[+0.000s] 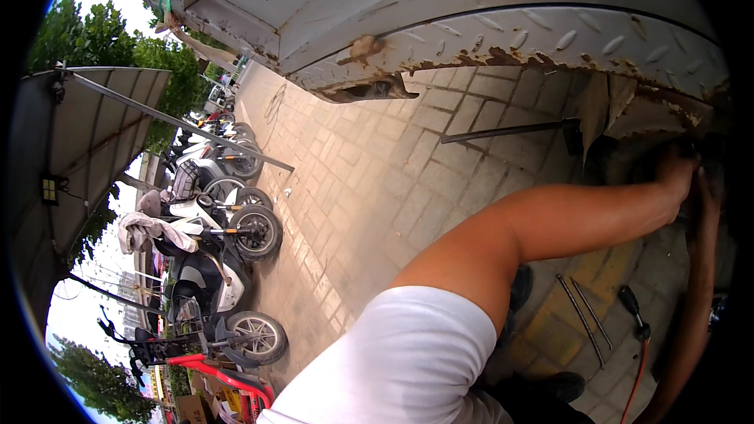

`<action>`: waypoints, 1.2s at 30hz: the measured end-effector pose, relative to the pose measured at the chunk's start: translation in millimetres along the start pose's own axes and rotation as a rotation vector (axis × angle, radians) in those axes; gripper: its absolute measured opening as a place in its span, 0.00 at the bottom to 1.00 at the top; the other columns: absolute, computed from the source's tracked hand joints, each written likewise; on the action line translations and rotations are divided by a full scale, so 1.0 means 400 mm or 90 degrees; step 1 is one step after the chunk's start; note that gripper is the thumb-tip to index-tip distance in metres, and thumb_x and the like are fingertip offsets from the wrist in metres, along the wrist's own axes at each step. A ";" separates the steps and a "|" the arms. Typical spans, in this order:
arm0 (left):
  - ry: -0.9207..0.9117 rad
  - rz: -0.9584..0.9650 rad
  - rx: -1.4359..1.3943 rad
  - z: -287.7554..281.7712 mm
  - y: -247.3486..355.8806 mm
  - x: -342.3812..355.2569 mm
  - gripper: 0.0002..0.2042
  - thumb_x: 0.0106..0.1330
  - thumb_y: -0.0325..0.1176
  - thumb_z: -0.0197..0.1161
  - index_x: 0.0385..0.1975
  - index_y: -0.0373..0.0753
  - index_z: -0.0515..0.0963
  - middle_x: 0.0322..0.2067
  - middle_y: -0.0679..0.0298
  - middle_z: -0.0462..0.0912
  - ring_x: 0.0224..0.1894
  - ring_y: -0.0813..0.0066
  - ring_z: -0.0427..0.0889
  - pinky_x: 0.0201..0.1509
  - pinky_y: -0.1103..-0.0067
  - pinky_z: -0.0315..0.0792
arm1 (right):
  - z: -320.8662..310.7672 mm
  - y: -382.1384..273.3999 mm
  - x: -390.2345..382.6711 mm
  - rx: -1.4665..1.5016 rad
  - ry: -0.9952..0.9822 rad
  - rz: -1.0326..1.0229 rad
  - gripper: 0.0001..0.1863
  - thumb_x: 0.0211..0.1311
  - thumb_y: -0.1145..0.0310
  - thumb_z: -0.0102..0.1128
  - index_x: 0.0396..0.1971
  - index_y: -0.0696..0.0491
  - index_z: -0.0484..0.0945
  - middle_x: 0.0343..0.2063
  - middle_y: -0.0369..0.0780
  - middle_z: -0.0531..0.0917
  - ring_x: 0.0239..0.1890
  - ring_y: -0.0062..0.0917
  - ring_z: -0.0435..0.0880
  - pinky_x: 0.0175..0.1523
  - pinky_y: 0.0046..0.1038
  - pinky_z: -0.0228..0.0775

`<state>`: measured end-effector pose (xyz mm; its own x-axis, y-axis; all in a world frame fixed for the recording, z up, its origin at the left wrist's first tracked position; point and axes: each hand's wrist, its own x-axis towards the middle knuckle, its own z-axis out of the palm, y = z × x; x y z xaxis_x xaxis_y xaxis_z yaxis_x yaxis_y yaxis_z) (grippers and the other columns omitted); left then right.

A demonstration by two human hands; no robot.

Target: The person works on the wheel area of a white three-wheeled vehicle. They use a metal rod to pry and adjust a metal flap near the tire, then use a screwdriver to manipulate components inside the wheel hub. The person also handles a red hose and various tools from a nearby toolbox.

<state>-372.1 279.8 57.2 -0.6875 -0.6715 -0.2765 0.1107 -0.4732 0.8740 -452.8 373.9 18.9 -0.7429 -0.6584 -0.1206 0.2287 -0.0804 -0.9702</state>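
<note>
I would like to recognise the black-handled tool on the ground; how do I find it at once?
Start at the large white sleeve and look right, to the faded yellow paving. Two thin metal rods lie there; the black-handled tool is just right of them. Unlike the rods, it trails an orange cord or hose.

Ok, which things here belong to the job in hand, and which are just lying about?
Likely the job's, nearest the hands:
rusty grey vehicle
dark bar
two metal rods
black-handled tool

Apparently just around:
parked scooters
cloth over a scooter
canopy
</note>
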 end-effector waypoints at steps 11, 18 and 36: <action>-0.059 0.025 -0.008 0.004 0.005 0.003 0.08 0.65 0.35 0.52 0.35 0.36 0.71 0.25 0.63 0.73 0.26 0.76 0.70 0.27 0.76 0.64 | -0.022 0.004 0.014 -0.135 -0.032 -0.131 0.19 0.66 0.65 0.53 0.52 0.59 0.73 0.48 0.37 0.78 0.46 0.19 0.76 0.49 0.20 0.67; -0.020 -0.012 -0.030 0.016 0.027 -0.014 0.08 0.66 0.35 0.53 0.34 0.36 0.71 0.25 0.62 0.74 0.26 0.76 0.72 0.27 0.76 0.65 | -0.056 0.034 0.022 0.273 -0.051 0.019 0.16 0.66 0.67 0.52 0.51 0.57 0.73 0.46 0.36 0.78 0.44 0.18 0.76 0.47 0.20 0.68; -0.100 -0.125 -0.050 0.001 0.074 -0.041 0.06 0.61 0.31 0.52 0.23 0.39 0.70 0.16 0.66 0.68 0.15 0.78 0.64 0.17 0.79 0.56 | 0.063 -0.100 -0.066 0.136 -0.138 -0.020 0.09 0.65 0.65 0.52 0.31 0.55 0.77 0.21 0.31 0.77 0.22 0.13 0.73 0.28 0.16 0.64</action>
<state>-357.9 277.1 87.7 -0.8036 -0.4691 -0.3664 0.0162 -0.6326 0.7743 -426.4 375.8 66.3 -0.6054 -0.7956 -0.0220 0.3529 -0.2436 -0.9034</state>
